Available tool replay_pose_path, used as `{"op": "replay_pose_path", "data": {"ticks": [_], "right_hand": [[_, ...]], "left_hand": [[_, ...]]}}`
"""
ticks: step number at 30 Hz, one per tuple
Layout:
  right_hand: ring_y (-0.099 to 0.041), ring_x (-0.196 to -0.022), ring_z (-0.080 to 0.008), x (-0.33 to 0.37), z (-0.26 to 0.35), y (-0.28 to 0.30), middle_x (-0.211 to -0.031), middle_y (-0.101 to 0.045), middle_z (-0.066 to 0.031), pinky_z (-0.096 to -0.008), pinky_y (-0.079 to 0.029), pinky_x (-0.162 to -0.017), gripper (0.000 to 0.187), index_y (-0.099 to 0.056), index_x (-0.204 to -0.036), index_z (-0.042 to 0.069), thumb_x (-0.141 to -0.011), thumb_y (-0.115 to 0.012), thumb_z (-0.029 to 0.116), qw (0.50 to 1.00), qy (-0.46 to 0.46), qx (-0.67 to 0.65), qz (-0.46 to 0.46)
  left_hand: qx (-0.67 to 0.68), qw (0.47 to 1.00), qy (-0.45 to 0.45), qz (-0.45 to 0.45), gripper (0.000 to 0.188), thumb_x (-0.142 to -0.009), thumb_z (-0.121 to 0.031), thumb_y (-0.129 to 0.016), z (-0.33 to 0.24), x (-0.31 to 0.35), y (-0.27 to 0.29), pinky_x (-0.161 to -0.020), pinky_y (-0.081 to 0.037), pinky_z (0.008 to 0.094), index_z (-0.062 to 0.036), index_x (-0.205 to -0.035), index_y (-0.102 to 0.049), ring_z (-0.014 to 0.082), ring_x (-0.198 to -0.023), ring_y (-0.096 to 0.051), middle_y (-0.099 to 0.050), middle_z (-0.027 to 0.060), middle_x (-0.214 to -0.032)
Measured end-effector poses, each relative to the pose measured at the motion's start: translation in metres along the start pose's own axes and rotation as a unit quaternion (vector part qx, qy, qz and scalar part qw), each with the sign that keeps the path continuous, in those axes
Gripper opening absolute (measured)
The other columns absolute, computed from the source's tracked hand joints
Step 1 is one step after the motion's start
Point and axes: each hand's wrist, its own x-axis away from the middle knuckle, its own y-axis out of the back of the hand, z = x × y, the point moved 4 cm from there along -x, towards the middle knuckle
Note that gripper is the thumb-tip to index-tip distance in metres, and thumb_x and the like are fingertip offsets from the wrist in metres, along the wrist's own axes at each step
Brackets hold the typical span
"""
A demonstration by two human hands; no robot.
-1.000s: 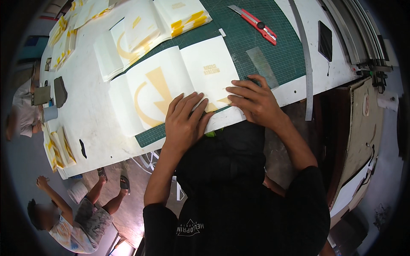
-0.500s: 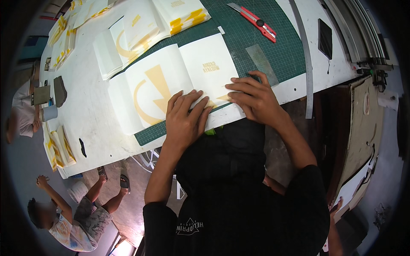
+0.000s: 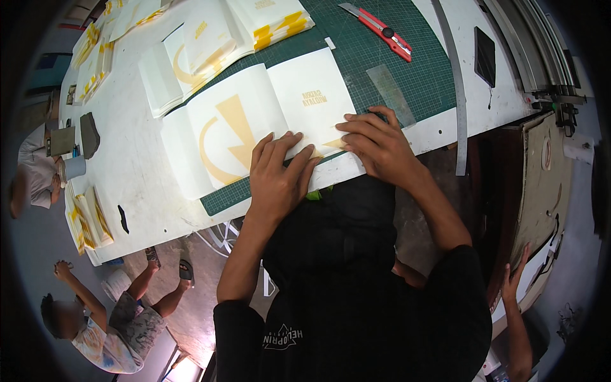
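Note:
A white printed paper sheet [image 3: 245, 86] with a yellow design and small yellow lettering lies spread and creased on the green cutting mat [image 3: 426, 76]. Along its near edge, my left hand [image 3: 280, 170] has its fingers bent and pressed together on the paper. To the right, my right hand [image 3: 380, 145] grips the same edge near the corner, its index finger raised and curled. Both thumbs are partly hidden. A clear plastic strip [image 3: 389, 94] rests just beyond my right hand. Farther back on the mat is a red utility knife [image 3: 385, 33], blade out.
Stacks of similar yellow-and-white printed sheets [image 3: 280, 28] lie at the back and left. A metal ruler [image 3: 461, 121] overhangs the table's right edge, beside a black phone [image 3: 484, 57]. One person [image 3: 105, 331] sits lower left; another person's arm [image 3: 517, 312] shows lower right.
My left hand has shifted slightly right along the paper's edge; my right hand stays nearly still. The other person's arm at lower right has reached farther up into view.

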Motion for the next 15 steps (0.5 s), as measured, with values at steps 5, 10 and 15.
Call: {"op": "replay_pose_path", "data": {"ticks": [5, 10, 15], "right_hand": [[-0.063, -0.126, -0.0248, 0.0003, -0.0005, 0.0019, -0.125, -0.073, -0.0066, -0.0527, -0.04, -0.112, 0.019, -0.074, -0.107, 0.007, -0.091, -0.079, 0.015, 1.0, 0.0, -0.019, 0.0], [-0.063, -0.127, -0.0249, 0.0003, -0.0014, 0.0013, -0.125, -0.074, -0.0052, -0.0534, -0.04, -0.112, 0.019, -0.076, -0.106, 0.008, -0.09, -0.08, 0.015, 1.0, 0.003, -0.012, -0.001], [-0.063, -0.127, -0.0248, 0.0004, -0.0029, 0.0009, -0.124, -0.074, -0.0048, -0.054, -0.04, -0.112, 0.017, -0.077, -0.106, 0.009, -0.089, -0.08, 0.013, 1.0, 0.017, -0.003, 0.0]], "left_hand": [[0.016, 1.0, 0.004, -0.012, 0.023, -0.083, -0.009, -0.084, 0.0013, -0.0009, -0.0004, -0.105, -0.051, 0.0524, -0.0085, -0.105, -0.079, 0.0323, -0.11, -0.068, -0.071, 0.0112, -0.116], [0.024, 1.0, 0.007, -0.009, 0.023, -0.083, -0.009, -0.085, 0.0013, -0.0014, -0.0004, -0.105, -0.051, 0.0524, -0.0082, -0.105, -0.079, 0.0328, -0.11, -0.068, -0.071, 0.0116, -0.116], [0.03, 0.999, 0.013, -0.005, 0.022, -0.083, -0.01, -0.085, -0.001, -0.0025, 0.003, -0.105, -0.051, 0.0523, -0.0076, -0.104, -0.079, 0.0331, -0.11, -0.068, -0.071, 0.0119, -0.116]]}}
